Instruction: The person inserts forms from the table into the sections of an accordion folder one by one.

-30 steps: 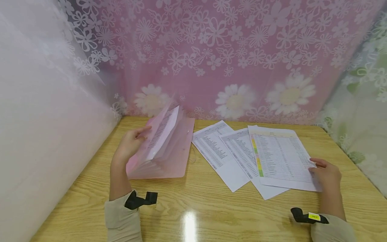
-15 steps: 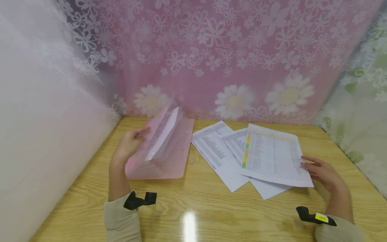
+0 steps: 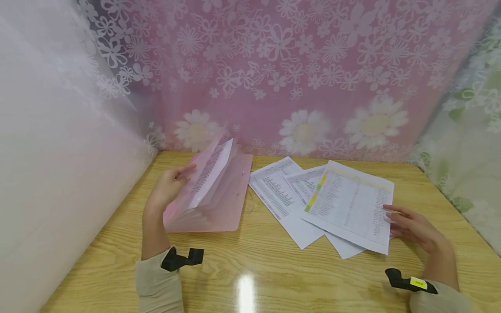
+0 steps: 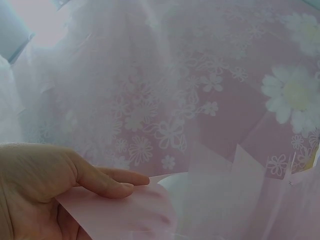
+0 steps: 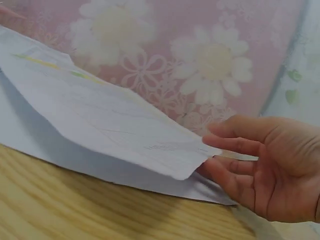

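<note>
My left hand (image 3: pixel 166 189) grips the raised cover of a pink folder (image 3: pixel 228 215), which stands partly fanned at the left. Inside the folder show clear sleeves and a printed page (image 3: pixel 211 169). In the left wrist view the thumb (image 4: pixel 107 184) lies over the cover's edge. At the right, my right hand (image 3: pixel 416 228) pinches the right edge of a printed sheet (image 3: pixel 350 204) with a yellow and green strip. Seen from the right wrist, that sheet (image 5: pixel 125 125) is lifted and bowed, with fingers above and below its edge.
Two more printed sheets lie overlapping on the wooden table (image 3: pixel 219 278): one at the left (image 3: pixel 297 226) beside the folder, another (image 3: pixel 344 248) mostly under the lifted sheet. A flowered pink curtain (image 3: pixel 254 100) rises behind the table, with pale hangings at both sides.
The strip-marked sheet has shifted left and turned clockwise, its lower part swinging left over the other papers. My right hand's grip has moved left along with it. The left hand and folder stay put.
</note>
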A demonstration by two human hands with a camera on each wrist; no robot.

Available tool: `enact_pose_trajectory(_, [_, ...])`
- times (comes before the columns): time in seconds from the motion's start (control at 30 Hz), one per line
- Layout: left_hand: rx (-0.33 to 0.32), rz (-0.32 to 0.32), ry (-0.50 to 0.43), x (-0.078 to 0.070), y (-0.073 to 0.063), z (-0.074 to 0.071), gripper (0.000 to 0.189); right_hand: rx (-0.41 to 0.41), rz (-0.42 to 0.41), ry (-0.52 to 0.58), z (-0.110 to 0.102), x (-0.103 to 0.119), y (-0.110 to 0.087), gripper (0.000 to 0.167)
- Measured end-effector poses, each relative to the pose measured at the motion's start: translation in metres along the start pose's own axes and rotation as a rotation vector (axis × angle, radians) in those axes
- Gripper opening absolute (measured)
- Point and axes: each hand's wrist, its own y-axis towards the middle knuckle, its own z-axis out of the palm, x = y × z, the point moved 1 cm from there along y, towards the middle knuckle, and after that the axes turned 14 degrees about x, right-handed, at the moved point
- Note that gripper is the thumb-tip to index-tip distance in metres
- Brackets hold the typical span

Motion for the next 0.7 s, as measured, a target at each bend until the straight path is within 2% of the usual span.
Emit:
enact_pose_trajectory(0.27, [-0.007,0.0,0.008,-0.001,0.001,0.0,0.041,-0.12,0.019,-0.033,0.006,-0.003,0.016,0.032])
enact_pose_trajectory(0.53, [-0.007,-0.001,0.003,-0.001,0.0,0.0,0.041,-0.163,-0.014,-0.045,0.011,-0.001,0.021,0.04])
enact_pose_trajectory(0.7, [-0.003,-0.003,0.003,-0.002,-0.001,0.0,0.04,-0.198,0.019,-0.069,0.013,0.0,0.024,0.042])
